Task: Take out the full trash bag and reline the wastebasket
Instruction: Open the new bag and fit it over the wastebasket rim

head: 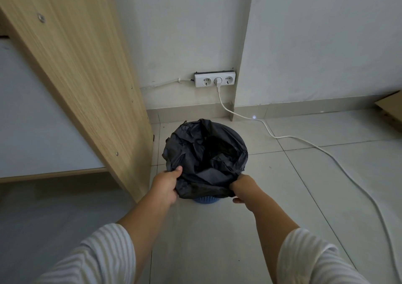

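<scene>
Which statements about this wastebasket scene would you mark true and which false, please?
1. Both hands, the left hand and the right hand, grip the near edge of the black trash bag. True.
2. The wastebasket is red. False: the part showing under the bag is blue.
3. A white cable is plugged into the middle socket of the power strip on the wall. True.
4. The wastebasket stands to the left of the wooden panel. False: it stands to the right of it, on the tiled floor.
</scene>
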The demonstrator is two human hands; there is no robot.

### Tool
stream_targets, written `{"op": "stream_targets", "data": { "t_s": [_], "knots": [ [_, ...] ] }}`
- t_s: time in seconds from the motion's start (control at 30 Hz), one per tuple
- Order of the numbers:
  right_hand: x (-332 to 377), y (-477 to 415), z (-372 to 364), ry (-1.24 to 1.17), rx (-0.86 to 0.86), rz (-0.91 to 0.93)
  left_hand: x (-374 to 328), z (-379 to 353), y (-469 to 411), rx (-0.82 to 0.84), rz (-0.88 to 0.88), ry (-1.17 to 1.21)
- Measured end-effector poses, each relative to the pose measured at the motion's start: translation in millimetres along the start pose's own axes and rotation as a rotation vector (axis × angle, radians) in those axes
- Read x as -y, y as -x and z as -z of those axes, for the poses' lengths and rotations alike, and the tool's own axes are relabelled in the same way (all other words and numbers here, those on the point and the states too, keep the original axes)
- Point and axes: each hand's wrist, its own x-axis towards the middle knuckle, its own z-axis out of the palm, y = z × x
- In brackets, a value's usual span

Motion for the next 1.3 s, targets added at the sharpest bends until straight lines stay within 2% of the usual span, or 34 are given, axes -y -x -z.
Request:
{"op": "stream_targets", "data": {
  "t_s": [0.13,0.17,0.23,0.33,0.43,0.5,0.53,0.67,0.77,0.83,0.93,1.0,1.07,1.13,1.23,1.3],
  "knots": [
    [-3.3,1.5,8.8,-0.738,0.085,-0.071,-0.6,-1.2,-0.4,-0.01,-0.02,-0.005],
    [-3.4,-0.9,10.2,-0.849,0.073,-0.076,0.6,-1.8,-1.0,-0.003,-0.017,-0.002],
    [-2.4,-5.8,11.6,-0.944,0.003,-0.072,3.5,-3.2,-1.1,0.017,-0.02,-0.004],
    [-1.4,-8.5,10.6,-0.931,-0.168,-0.042,5.9,-2.6,3.2,0.028,-0.035,-0.002],
    [-1.2,-7.4,11.4,-1.024,-0.161,0.0,7.5,3.0,6.7,0.021,-0.005,-0.002],
    [-3.5,-10.0,11.3,-0.984,-0.156,-0.016,10.2,5.9,7.1,0.004,0.006,-0.09],
    [-5.1,-11.9,10.6,-0.89,-0.176,-0.022,11.4,6.0,6.2,-0.017,-0.001,-0.152],
    [-5.1,-15.2,8.5,-0.273,-0.298,0.025,10.0,1.1,4.8,-0.085,0.003,-0.298],
    [-2.4,-10.4,5.4,-0.037,-0.314,0.104,9.5,-7.8,7.3,-0.006,-0.028,-0.32],
    [-4.7,-14.2,2.3,-0.017,-0.387,0.191,9.9,-14.2,12.3,0.04,-0.066,-0.321],
    [-0.3,-8.1,-0.6,-0.203,-0.449,0.239,11.3,-19.2,19.7,0.117,-0.016,-0.093],
    [1.1,-5.2,-0.3,-0.307,-0.394,0.204,12.1,-21.2,23.7,0.187,0.035,0.032],
    [0.6,-4.5,0.7,-0.335,-0.297,0.152,14.3,-20.2,23.9,0.212,0.031,0.019],
    [-1.4,-5.2,2.7,-0.268,-0.194,0.1,15.0,-17.3,24.0,0.169,-0.001,0.001],
    [-4.1,-2.8,6.8,-0.002,-0.148,0.058,14.7,-12.4,22.3,0.202,-0.003,0.092],
    [-5.0,-1.3,7.2,-0.028,-0.135,0.036,13.9,-10.4,23.1,0.22,0.0,0.157]
  ]
}}
